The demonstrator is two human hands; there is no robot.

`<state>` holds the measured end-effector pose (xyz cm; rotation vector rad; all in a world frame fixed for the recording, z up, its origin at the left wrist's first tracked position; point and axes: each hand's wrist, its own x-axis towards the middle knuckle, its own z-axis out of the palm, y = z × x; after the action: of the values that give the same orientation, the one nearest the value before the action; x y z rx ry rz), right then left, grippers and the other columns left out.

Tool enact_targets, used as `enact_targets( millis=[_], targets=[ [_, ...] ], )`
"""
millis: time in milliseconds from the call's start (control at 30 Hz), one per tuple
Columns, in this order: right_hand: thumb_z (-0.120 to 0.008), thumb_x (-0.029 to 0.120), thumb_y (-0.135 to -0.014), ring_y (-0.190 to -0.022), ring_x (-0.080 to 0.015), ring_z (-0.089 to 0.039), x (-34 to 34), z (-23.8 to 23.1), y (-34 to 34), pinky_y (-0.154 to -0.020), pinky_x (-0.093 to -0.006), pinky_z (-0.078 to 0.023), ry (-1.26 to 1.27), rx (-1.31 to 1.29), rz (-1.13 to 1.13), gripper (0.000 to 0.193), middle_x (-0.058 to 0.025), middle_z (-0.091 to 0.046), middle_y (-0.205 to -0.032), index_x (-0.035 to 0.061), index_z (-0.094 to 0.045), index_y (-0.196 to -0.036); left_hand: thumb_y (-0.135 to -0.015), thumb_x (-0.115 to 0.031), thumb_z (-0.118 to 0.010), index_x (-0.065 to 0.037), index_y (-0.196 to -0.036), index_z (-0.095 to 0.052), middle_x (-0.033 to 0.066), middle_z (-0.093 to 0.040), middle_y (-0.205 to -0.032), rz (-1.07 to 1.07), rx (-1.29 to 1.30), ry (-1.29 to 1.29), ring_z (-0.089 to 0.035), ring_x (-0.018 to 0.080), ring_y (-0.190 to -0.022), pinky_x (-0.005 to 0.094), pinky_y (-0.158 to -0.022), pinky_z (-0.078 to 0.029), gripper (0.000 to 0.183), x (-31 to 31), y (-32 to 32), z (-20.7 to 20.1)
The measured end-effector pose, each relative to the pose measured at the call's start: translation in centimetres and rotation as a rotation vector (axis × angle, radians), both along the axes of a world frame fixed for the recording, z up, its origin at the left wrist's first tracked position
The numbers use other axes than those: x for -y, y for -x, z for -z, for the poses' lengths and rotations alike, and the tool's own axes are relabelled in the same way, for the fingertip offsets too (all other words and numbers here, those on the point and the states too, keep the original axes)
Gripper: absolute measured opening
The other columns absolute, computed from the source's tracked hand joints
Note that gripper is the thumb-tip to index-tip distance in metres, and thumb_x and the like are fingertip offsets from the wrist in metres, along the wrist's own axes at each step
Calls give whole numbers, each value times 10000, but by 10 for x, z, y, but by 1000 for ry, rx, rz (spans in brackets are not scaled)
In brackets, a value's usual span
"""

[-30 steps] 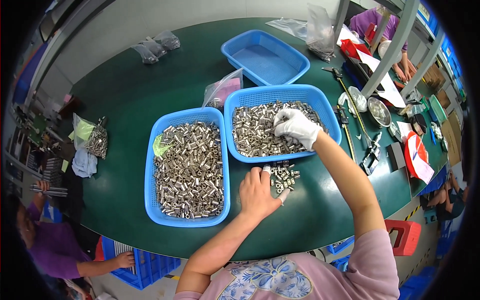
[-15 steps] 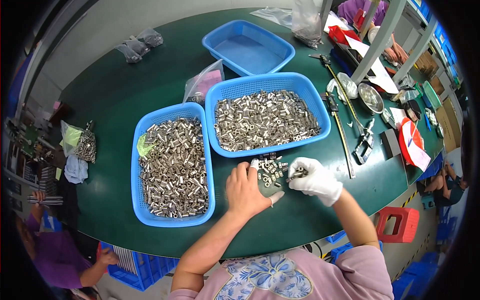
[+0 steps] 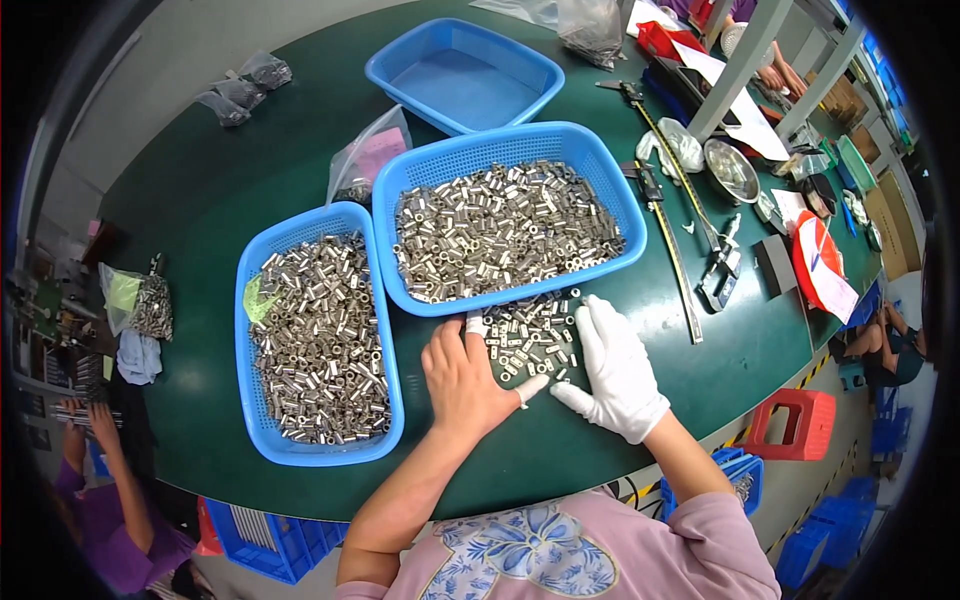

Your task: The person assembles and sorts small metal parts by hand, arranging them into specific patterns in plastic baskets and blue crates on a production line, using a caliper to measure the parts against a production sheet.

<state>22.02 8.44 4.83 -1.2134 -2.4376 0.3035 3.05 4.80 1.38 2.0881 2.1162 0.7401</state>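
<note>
A loose pile of small metal sleeves (image 3: 527,343) lies on the green table, just in front of a blue perforated basket (image 3: 634,232) filled with the same parts. My left hand (image 3: 466,372), bare except for covers on the thumb and index finger, rests at the pile's left side with fingers apart. At the right side my right hand (image 3: 612,372), in a white glove, lies flat with its thumb spread. Both hands curve around the pile, and neither grips anything. Another blue basket (image 3: 246,380), also full of metal sleeves, stands left of my left hand.
Behind the baskets stands an empty blue tub (image 3: 463,75). Calipers (image 3: 668,250), a metal bowl (image 3: 731,171) and a red tray (image 3: 820,268) lie to the right. A bag of parts (image 3: 150,302) sits far left. A red stool (image 3: 792,425) stands beyond the table edge; a co-worker's arm (image 3: 128,480) shows lower left.
My right hand has let go of the metal sleeves it held and flattened beside the pile. The pile looks larger. The whole view has shifted slightly.
</note>
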Motion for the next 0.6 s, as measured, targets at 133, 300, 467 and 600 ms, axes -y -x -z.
enact_targets(
  millis=[133,300,467,600],
  targets=[
    [-629,462,-737,-1120,-421,-398,-6,-6,13,-980,-464,-306,87,100,1,764,-270,-387,-1237,-60,-378,-1236,-624,-534,-714,50,-1158,-431,205,-418,-1129,30,-37,-3,-407,369,-1059,471,-887,-318,841,-3,-2,1],
    [-605,498,-743,-919,-401,-454,-14,17,9,-840,-447,-399,-171,-135,-66,761,-258,-412,-1103,-81,-386,-1185,-619,-488,-724,42,-1157,-419,221,-420,-1124,24,-42,-36,-403,398,-1058,502,-878,-318,814,0,5,5],
    [-484,564,-799,-1225,-426,-346,-2,15,12,-1022,-485,-270,-56,119,66,817,-281,-366,-1293,-71,-333,-1291,-643,-428,-710,63,-1214,-363,229,-375,-1181,75,-35,-18,-349,395,-1118,496,-961,-255,829,2,6,10],
    [-580,379,-771,-1118,-380,-447,-5,10,15,-953,-447,-358,-147,-220,44,628,-241,-452,-1189,-43,-429,-1211,-669,-403,-693,72,-1202,-368,230,-372,-1176,56,-36,-38,-348,394,-1107,494,-960,-254,783,1,13,17]
  ],
)
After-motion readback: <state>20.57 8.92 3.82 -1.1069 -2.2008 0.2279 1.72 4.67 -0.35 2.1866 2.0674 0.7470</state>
